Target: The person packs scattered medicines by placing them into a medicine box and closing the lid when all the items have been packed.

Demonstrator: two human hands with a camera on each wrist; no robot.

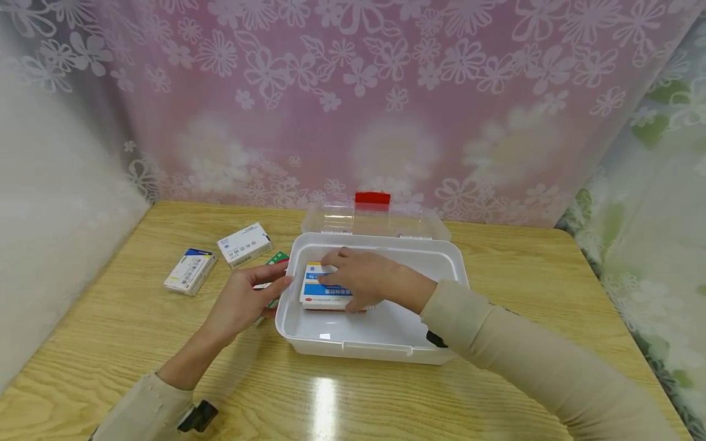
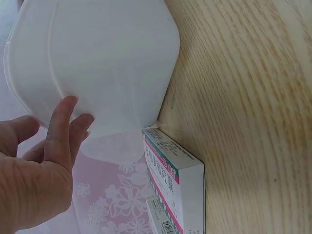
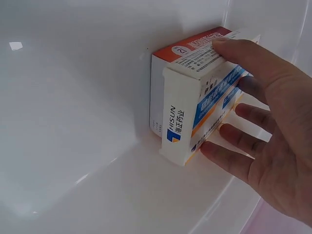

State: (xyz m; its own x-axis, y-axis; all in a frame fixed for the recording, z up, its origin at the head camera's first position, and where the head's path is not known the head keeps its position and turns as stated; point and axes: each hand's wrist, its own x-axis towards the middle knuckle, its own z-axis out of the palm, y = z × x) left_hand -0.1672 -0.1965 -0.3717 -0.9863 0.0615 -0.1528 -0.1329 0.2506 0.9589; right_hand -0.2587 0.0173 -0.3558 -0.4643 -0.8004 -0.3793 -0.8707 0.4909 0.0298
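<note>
A white plastic storage box (image 1: 386, 349) stands on the table with its clear lid (image 1: 331, 219) folded back. My left hand (image 1: 239, 300) holds the box's left rim; in the left wrist view its fingers (image 2: 61, 126) touch the outer wall. Inside, at the left end, a blue-and-white medicine box (image 1: 311, 288) lies on a medicine box with a red-orange side (image 3: 175, 48). My right hand (image 1: 366, 278) grips the blue-and-white one, thumb on one narrow side and fingers at the broad face. A green-and-white medicine box (image 2: 187, 183) sits beside the storage box, partly hidden by my left hand in the head view.
Two more white medicine boxes lie to the left: one with a blue end (image 1: 190, 271), another with a black mark (image 1: 244, 245). A red latch (image 1: 372, 200) sits on the lid. Behind the wooden table (image 1: 513, 275) hangs a pink floral curtain (image 1: 331, 122).
</note>
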